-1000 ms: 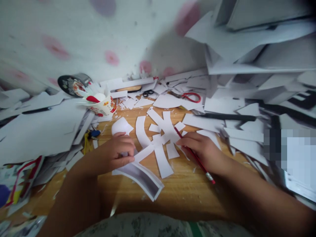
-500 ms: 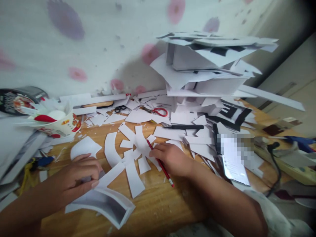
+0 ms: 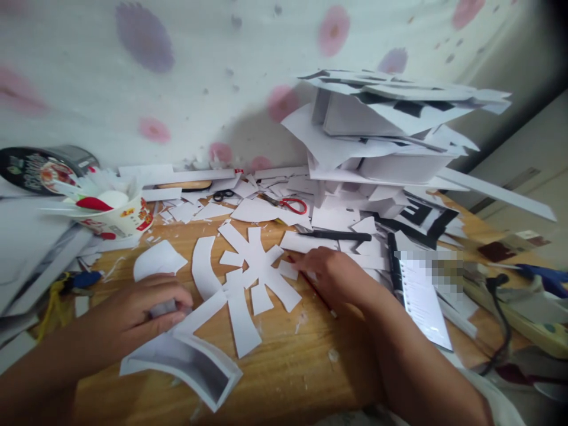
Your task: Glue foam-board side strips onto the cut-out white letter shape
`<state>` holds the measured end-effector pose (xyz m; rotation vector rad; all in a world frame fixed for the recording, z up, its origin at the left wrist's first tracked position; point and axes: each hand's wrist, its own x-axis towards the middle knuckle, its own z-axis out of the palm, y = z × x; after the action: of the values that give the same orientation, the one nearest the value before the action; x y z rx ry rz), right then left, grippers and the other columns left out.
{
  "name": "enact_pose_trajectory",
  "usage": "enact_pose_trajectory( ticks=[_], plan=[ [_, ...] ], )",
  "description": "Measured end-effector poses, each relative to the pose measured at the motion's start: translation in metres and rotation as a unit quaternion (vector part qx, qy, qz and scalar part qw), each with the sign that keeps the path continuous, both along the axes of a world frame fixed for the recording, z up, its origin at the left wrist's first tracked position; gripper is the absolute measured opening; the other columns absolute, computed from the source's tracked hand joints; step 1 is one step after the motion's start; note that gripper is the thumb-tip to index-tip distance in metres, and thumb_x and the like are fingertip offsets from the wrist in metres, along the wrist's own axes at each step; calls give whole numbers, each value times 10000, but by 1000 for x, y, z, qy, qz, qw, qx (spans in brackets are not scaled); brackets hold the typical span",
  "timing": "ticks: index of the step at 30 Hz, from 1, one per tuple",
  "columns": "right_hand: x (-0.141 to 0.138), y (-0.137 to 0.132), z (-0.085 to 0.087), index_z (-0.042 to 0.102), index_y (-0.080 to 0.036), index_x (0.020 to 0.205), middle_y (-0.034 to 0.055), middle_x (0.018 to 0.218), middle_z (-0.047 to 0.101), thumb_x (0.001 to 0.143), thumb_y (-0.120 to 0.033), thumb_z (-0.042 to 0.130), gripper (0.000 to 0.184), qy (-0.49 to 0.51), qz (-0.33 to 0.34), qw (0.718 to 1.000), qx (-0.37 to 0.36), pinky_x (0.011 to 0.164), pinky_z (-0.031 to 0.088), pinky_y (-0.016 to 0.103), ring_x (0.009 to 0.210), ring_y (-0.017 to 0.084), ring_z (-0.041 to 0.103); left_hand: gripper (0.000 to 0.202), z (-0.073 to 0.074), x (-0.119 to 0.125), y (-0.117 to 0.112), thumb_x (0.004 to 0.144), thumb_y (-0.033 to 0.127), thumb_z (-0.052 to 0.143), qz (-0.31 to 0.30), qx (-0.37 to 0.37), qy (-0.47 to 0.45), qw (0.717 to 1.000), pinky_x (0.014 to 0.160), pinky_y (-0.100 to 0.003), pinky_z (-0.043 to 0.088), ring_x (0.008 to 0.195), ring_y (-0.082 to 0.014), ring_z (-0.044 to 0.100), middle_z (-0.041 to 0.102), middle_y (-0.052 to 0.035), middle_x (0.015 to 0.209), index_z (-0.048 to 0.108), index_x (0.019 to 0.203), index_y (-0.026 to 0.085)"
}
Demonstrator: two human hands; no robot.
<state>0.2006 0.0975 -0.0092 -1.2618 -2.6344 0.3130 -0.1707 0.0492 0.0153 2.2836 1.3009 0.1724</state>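
Observation:
My left hand (image 3: pixel 155 305) has its fingers curled around a grey-white piece (image 3: pixel 163 307), mostly covered by the hand, so its full shape is hidden. Just in front of that hand lies a curved, open white paper box (image 3: pixel 204 367). A white strip (image 3: pixel 202 316) runs from beside the fingers towards the loose pieces. My right hand (image 3: pixel 335 272) is closed over a red pencil (image 3: pixel 322 300), low against the table. Left of it, white cut-outs form a spoked cluster (image 3: pixel 261 266). A curved strip (image 3: pixel 205 269) and a rounded piece (image 3: pixel 157 260) lie between the hands.
A tall stack of white paper parts (image 3: pixel 381 124) stands at the back right. Red-handled scissors (image 3: pixel 293 205), a black cutter (image 3: pixel 339 236) and scraps lie behind. A phone (image 3: pixel 423 307) and power strip (image 3: pixel 528 313) are right; a paper cup (image 3: pixel 119 216) stands left.
My right hand has moved right with the pencil, away from the spoked cluster, uncovering its right-hand pieces. My left hand stays by the curved box. The camera view has shifted slightly.

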Motion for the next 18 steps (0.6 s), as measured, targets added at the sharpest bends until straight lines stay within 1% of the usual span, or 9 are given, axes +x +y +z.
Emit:
enact_pose_trajectory(
  ticks=[1,2,3,5,7,9,12,16,18],
  plan=[
    [1,2,0,690,-272,1173,50,985,702,893,-97,508,377,-2,-26,1000,15,793,471,291,898,191,620,207,1,0,1,916,384,492,-1,-3,4,1000,737,-230,450,823,-179,604,674,11,913,658,914,260],
    [3,4,-1,658,-266,1232,63,1035,692,884,-85,503,422,-7,-55,998,29,820,479,308,949,207,614,203,2,1,1,913,386,498,3,-2,6,1000,738,-226,458,825,-176,615,680,15,922,660,926,265],
    [5,6,-2,647,-245,1249,79,1076,679,870,-76,510,437,-15,-81,996,39,851,484,327,998,225,603,206,4,2,1,915,387,496,11,3,5,1000,737,-223,464,824,-173,623,685,17,925,663,932,267],
    [7,10,-4,675,-188,1192,113,1127,653,839,-82,552,388,-31,-117,991,47,913,478,366,1073,263,574,212,7,5,1,920,381,494,18,11,4,1000,724,-214,473,813,-166,638,695,18,919,672,936,267],
    [8,13,-9,698,-159,1126,135,1144,636,817,-108,598,328,-42,-129,990,47,947,467,398,1091,287,556,197,11,8,1,915,360,511,3,17,9,1000,701,-202,481,793,-159,652,708,23,905,684,938,269],
    [8,16,-14,704,-154,1090,142,1144,627,804,-120,618,301,-47,-135,988,50,960,461,413,1089,293,548,183,13,9,1,907,339,526,-10,28,11,999,688,-199,487,777,-157,660,718,24,893,692,935,267],
    [8,19,-21,696,-154,1073,144,1128,627,796,-115,615,292,-43,-149,986,61,961,460,416,1092,289,546,184,13,10,1,906,330,529,-7,41,7,999,686,-202,492,775,-161,665,724,16,892,697,925,256],
    [8,21,-24,696,-142,1061,148,1091,653,774,-87,604,307,-22,-166,983,77,894,487,391,1037,286,583,183,10,10,2,905,328,538,-17,41,6,999,690,-195,492,783,-157,669,727,10,908,696,948,246],
    [8,20,-23,713,-154,983,133,1037,678,757,-67,588,272,-3,-172,981,88,854,493,364,1000,273,602,195,10,10,2,916,333,522,-21,47,4,999,691,-195,491,778,-153,668,724,9,900,689,949,239]
  ],
)
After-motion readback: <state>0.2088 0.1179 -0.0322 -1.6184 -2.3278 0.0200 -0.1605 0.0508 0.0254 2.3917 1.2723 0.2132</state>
